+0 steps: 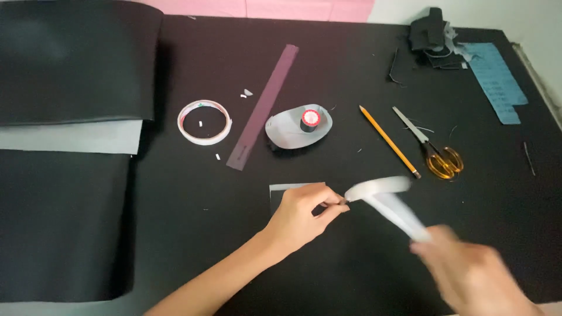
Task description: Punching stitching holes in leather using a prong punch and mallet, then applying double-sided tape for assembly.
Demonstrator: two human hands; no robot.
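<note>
Two bare hands work low on a black-covered bench (328, 58). The left hand (301, 216) has thumb and fingertips pinched together on the near end of a white, blurred strip of tape backing (383, 199), and it rests over a small grey-edged black leather piece (287, 188) lying flat on the bench. The strip runs from that pinch rightward, folds, and slopes down to the right hand (474, 275), which is motion-blurred; whether its fingers are closed on the strip's far end I cannot tell.

Beyond the hands, well apart from them, lie a white roll of double-sided tape (204, 122), a long narrow purple-brown strip of material (263, 108) set diagonally, and a grey oval cut-out (281, 130) with a small black spool with a red-and-white top (310, 120) standing on it. To the right are a yellow pencil (389, 141), lying diagonally, and just beside it orange-handled scissors (436, 151), blades shut. A heap of black scraps (430, 38) and a blue paper strip (497, 82) sit at the far right corner. Large black leather sheets (70, 64) with a grey underside cover the left side. Nothing lies between the hands and the strip.
</note>
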